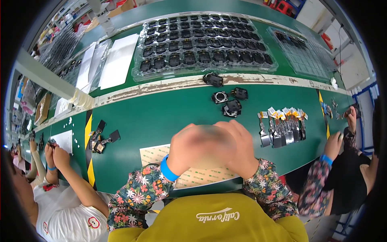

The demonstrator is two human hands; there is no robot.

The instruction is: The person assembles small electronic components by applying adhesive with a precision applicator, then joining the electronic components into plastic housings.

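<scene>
Beige sheet (210,176) lies beneath your left hand (182,147) and right hand (244,149) — blur hides their grip, so I can't tell it. Likely close 2-handed work — next calls for a steady hold. Black modules (232,106) lie beyond.

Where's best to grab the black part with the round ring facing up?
Probably its outer edges, coming from the left: the ringed part lies ring-up, with green tabletop on that side and black parts crowding its right.
</scene>
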